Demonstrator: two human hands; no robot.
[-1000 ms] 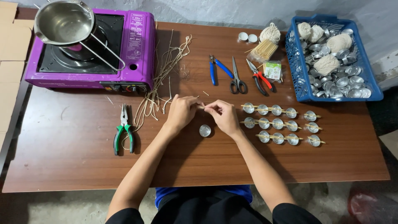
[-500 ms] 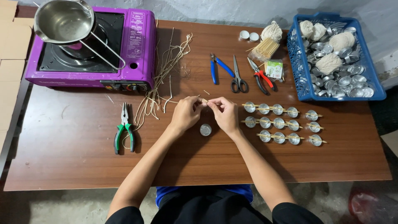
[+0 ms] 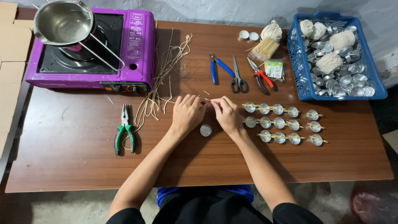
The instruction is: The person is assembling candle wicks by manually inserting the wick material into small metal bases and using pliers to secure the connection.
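My left hand [image 3: 187,113] and my right hand [image 3: 227,114] meet at the fingertips over the middle of the brown table [image 3: 74,161]. Between them they pinch a thin pale stick [image 3: 207,99] with a bit of wick; it is too small to see in detail. A single small round metal cup [image 3: 205,130] stands on the table just below and between the hands. To the right lie three rows of the same cups [image 3: 282,123], each with thin sticks laid across the top.
A purple portable stove [image 3: 124,54] with a steel pot [image 3: 62,23] stands at the back left. Loose wick strands [image 3: 166,70] lie beside it. Green-handled pliers [image 3: 124,132], blue pliers [image 3: 217,68], scissors [image 3: 238,79], red cutters [image 3: 261,76], and a blue basket [image 3: 300,79] of cups and string balls surround the hands.
The hands have stayed together above the single cup, with only small finger movements. Nothing else on the table has moved.
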